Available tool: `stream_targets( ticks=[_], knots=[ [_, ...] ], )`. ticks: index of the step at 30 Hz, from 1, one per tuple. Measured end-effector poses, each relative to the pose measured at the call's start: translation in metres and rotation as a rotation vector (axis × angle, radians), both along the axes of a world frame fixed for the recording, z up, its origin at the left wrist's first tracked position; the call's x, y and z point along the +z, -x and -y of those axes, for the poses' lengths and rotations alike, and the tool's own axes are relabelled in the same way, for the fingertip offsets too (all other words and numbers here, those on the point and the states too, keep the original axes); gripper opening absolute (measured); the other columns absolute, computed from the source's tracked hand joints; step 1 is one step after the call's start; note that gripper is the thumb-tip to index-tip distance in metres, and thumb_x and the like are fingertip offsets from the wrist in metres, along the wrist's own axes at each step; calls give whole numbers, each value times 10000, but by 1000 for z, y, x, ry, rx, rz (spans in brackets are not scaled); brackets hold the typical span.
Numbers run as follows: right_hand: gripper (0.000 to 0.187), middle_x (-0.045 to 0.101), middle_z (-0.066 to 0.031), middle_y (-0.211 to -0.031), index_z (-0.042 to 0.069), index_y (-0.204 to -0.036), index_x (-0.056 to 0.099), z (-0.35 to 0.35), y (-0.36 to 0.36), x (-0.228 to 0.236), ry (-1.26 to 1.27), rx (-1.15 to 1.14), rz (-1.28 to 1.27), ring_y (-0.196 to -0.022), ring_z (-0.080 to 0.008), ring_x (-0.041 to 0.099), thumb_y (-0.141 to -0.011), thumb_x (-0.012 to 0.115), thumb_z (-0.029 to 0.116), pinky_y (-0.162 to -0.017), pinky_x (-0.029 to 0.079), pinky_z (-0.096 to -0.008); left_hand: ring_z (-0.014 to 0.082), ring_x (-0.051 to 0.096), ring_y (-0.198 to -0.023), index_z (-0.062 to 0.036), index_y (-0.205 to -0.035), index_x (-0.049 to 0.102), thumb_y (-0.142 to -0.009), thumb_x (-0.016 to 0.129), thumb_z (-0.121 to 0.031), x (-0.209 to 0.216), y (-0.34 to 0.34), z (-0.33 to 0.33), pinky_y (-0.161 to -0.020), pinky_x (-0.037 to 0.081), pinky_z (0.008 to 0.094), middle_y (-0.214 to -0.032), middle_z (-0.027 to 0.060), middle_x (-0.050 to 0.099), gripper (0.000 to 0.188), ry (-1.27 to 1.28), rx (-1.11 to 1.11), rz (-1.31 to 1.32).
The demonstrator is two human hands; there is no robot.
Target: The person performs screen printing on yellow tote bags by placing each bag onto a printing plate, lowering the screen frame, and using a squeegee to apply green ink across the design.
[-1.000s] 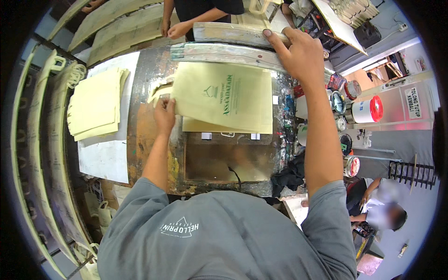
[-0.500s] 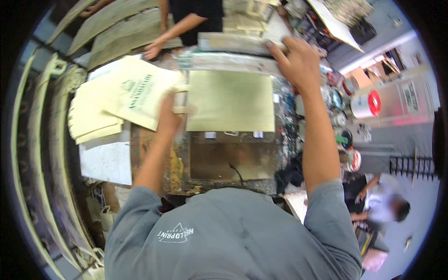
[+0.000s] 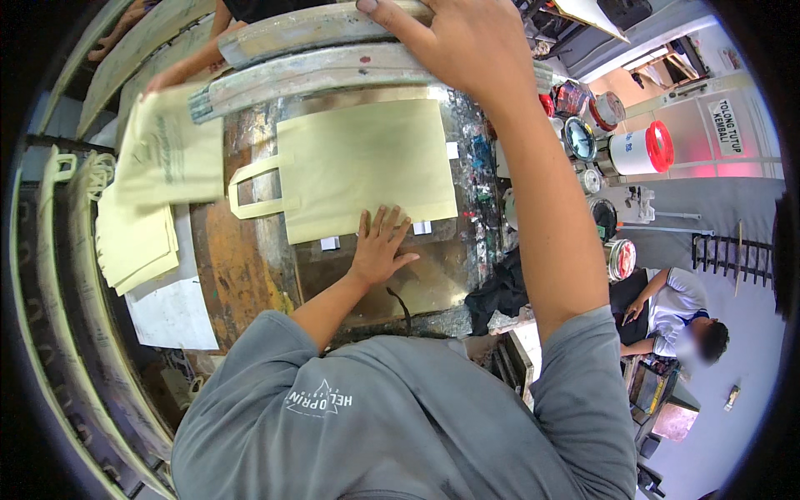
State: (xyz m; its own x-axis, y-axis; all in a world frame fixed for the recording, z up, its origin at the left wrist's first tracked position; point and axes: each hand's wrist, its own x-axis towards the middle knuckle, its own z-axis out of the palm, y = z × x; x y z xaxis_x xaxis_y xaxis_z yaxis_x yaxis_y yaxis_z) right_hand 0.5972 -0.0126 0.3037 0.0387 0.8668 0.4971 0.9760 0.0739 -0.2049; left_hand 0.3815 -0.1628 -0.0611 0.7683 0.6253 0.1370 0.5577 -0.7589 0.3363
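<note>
A plain pale-yellow tote bag [image 3: 367,167] lies on the dark printing board, its handle loop [image 3: 254,187] out to the left. My left hand [image 3: 383,250] rests on its near edge, fingers spread and holding nothing. At the far side, my right hand [image 3: 475,50] grips a raised, paint-stained screen printing frame [image 3: 333,79]; its fingertips are partly out of view. Beyond the bag's left side, a co-worker's hand [image 3: 162,79] is at a printed tote bag [image 3: 167,150], blurred, over a stack of bags [image 3: 137,242].
Paint tubs, including a white one with a red lid [image 3: 637,152], line the right side. A black cloth [image 3: 500,292] lies at the near right corner. Rack shelves [image 3: 75,317] stand on the left. Another person [image 3: 667,312] sits at the right.
My left hand has left the printed bag and come to the plain bag's near edge. The printed bag is now at the co-worker's hand. My right hand stays on the frame.
</note>
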Motion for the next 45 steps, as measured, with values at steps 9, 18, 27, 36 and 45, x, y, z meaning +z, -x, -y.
stream_targets(
  ticks=[9,18,27,36,45],
  knots=[
    [600,686,-160,-833,53,-870,669,55,-1,-62,13,33,180,-845,-380,667,-918,656,651,-763,432,-515,397,527,-1419,27,-1632,182,-1019,378,-779,209,78,-70,-1214,432,502,-1520,322,493,1031,1106,211,1488],
    [613,661,-97,-1159,104,-1227,542,104,0,-202,546,132,119,-1105,-340,646,-762,908,262,-889,465,-555,377,596,-1322,17,-1573,346,-944,380,-884,96,128,3,-1128,505,482,-1450,262,550,1099,1648,683,1326],
    [565,634,-82,-1100,120,-1172,554,155,25,-212,525,93,198,-1074,-320,620,-739,894,247,-868,436,-523,340,625,-1266,-11,-1572,370,-962,343,-881,85,129,1,-1107,513,457,-1395,236,594,1063,1677,702,1303],
    [488,599,-48,-1046,150,-1105,591,159,38,-263,396,31,163,-1046,-282,573,-707,873,174,-922,391,-478,310,609,-1262,-35,-1580,378,-953,378,-878,61,126,3,-1126,495,443,-1442,212,567,1051,1744,775,1262],
    [287,652,-20,-1075,196,-1158,639,24,2,-293,292,3,230,-1050,-257,605,-883,698,139,-914,400,-503,295,633,-1223,-22,-1577,369,-962,343,-877,62,127,-1,-1111,507,444,-1431,197,584,1053,1783,832,1255]
  ],
)
